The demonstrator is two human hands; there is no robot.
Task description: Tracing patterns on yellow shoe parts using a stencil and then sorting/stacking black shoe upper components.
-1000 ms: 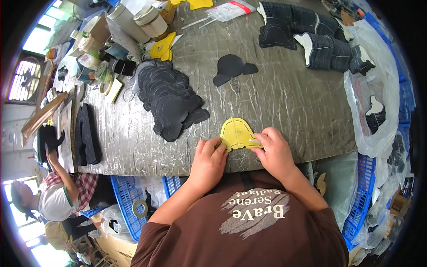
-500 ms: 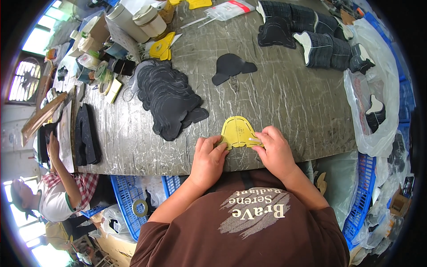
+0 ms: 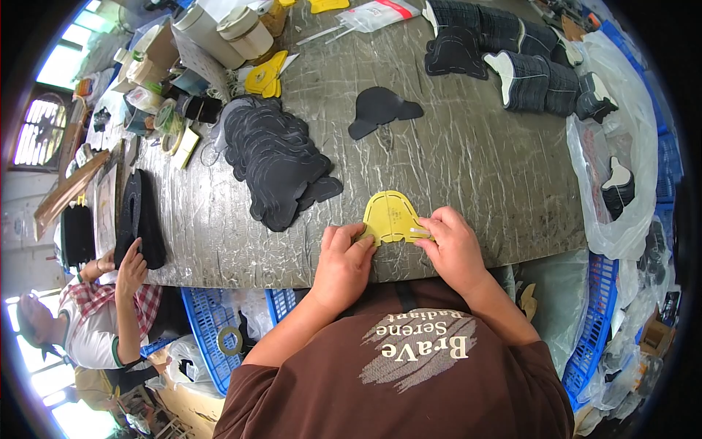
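A broad worktable [image 3: 468,161] with a grey-brown, wrinkled, glossy covering spreads across the middle of the room, its near edge bowed by the wide lens. Pale light glints along the creases — strongest toward the left side. At far left stands a plain whitish-grey wall [image 3: 25,208], and near it a dark-framed oval opening [image 3: 42,130], crossed by bars, shows white. A bright paned window [image 3: 58,66] glares at upper left; another washed-out window [image 3: 55,382] lies at lower left. Pale tan floor [image 3: 194,406] shows below the table — near a blue, lattice-sided plastic crate [image 3: 205,333].
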